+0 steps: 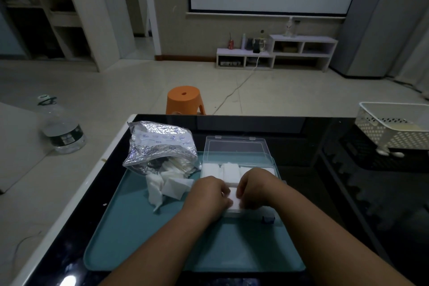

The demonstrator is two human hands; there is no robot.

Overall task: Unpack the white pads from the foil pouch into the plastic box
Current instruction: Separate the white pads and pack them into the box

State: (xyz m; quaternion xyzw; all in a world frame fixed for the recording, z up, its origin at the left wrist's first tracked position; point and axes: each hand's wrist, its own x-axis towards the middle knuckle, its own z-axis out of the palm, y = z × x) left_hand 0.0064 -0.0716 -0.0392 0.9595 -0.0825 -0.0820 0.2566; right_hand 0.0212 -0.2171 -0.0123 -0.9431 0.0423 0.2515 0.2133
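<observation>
Foil pouch (pixel 160 146) reads "Date" inverted; left hand (pixel 209 195), right hand (pixel 257 188) pinch pad (pixel 234 197).

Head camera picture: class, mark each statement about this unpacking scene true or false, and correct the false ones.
1. The left hand and the right hand together hold a white pad over the plastic box. True.
2. Loose pads lie on the teal tray at the mouth of the foil pouch. True.
3. The foil pouch lies to the right of the plastic box. False: it lies to the left of it.
4. The plastic box's lid is closed. False: the lid stands open behind the box.
5. The orange stool stands on the table. False: it stands on the floor beyond the table.
</observation>
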